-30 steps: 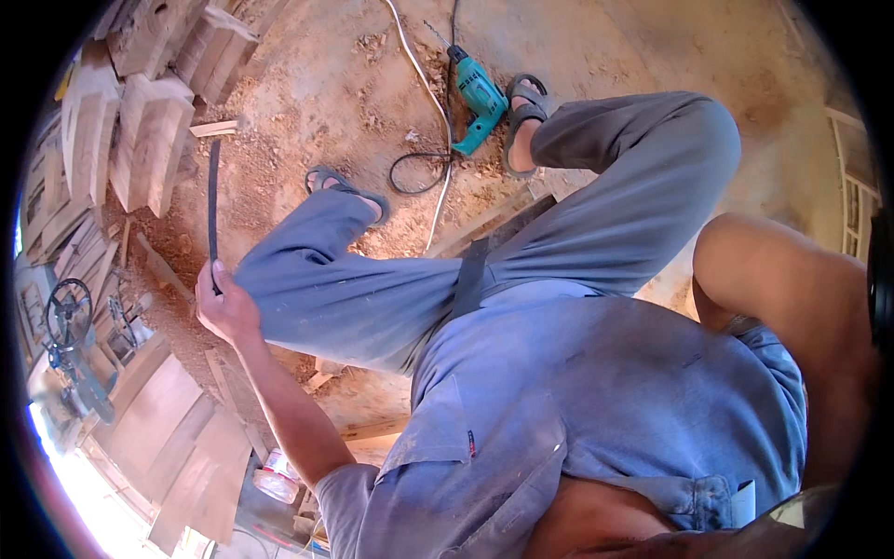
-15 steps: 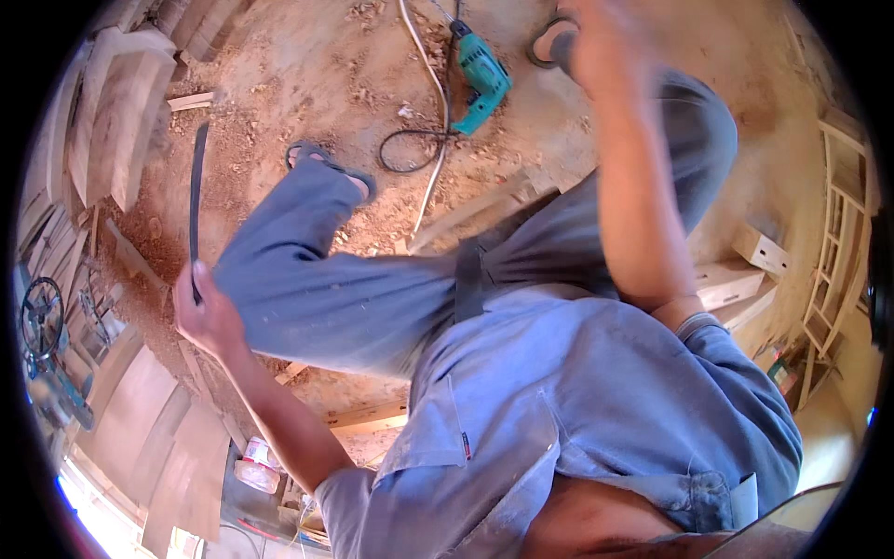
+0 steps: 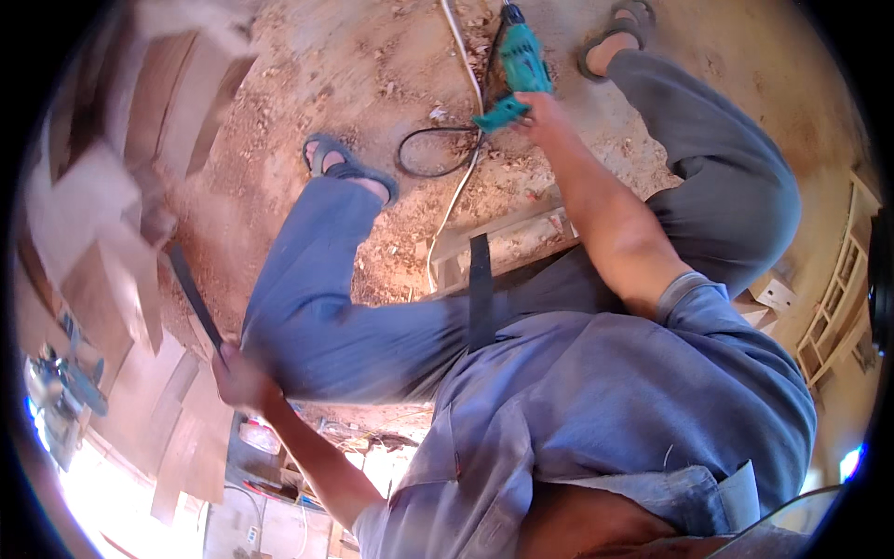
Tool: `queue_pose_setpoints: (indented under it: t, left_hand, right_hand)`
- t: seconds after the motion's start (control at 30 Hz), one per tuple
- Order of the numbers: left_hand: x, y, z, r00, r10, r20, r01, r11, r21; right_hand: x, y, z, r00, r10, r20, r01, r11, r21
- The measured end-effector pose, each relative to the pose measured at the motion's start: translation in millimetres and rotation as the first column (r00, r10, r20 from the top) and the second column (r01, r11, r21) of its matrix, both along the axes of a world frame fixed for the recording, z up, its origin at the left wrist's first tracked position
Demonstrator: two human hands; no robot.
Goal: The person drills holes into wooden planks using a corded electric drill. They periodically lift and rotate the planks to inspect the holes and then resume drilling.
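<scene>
My left hand (image 3: pixel 244 382), by my left knee, is closed round one end of a long, dark, flat metal bar (image 3: pixel 195 296). The bar points up and away toward the wood pieces; its exact kind is unclear. My right hand (image 3: pixel 545 116) reaches far forward and grips the handle of a teal power drill (image 3: pixel 524 61), which lies on the dusty ground between my feet. Some of the right fingers are hidden behind the handle. The drill's chuck points away from me. A black cord (image 3: pixel 400 154) loops beside the drill.
Stacked wood boards (image 3: pixel 177 102) line the left side, blurred. A white cable (image 3: pixel 458 191) runs along the shaving-strewn ground (image 3: pixel 270 102). Beside my leg lies a wooden piece (image 3: pixel 507 233). A ladder-like wooden frame (image 3: pixel 832 298) and a small block with holes (image 3: pixel 773 292) are at right.
My right hand, blurred higher up before, has come down onto the drill's handle. The left hand has lowered a little with the bar, which now tilts further left. The whole view has shifted.
</scene>
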State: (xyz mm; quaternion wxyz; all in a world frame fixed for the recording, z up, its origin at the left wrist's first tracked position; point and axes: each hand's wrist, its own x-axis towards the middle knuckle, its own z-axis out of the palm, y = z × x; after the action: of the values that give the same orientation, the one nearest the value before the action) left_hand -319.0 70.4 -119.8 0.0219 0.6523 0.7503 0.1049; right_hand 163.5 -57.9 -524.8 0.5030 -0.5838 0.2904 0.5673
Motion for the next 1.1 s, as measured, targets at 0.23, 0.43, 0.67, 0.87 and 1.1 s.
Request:
queue_pose_setpoints:
  t: [0.23, 0.43, 0.67, 0.87, 1.1]
  left_hand:
    - [2.7, -4.0, 0.3, 0.980, 0.070, 0.184, -0.084, 0.994, 0.065]
    - [9.2, 5.4, -0.1, 0.977, 0.019, 0.211, -0.027, 0.999, 0.037]
    - [22.9, 0.6, 5.9, 0.975, -0.033, 0.218, 0.016, 0.997, 0.077]
    - [60.3, -0.4, 8.9, 0.828, -0.534, -0.171, 0.560, 0.800, 0.214]
    - [181.0, -42.3, 19.7, 0.260, -0.963, -0.074, 0.959, 0.266, -0.096]
  right_hand:
    - [95.1, 101.2, 35.9, 0.921, -0.035, 0.388, -0.153, 0.883, 0.443]
    - [312.5, 131.7, 107.6, 0.824, -0.100, 0.558, -0.133, 0.923, 0.362]
    - [310.9, 66.2, 242.2, 0.740, -0.046, 0.671, -0.301, 0.870, 0.392]
    - [215.6, 34.9, 330.6, 0.371, 0.271, 0.888, -0.734, 0.672, 0.102]
    - [21.8, -59.4, 375.2, -0.439, -0.084, 0.894, -0.854, 0.350, -0.386]
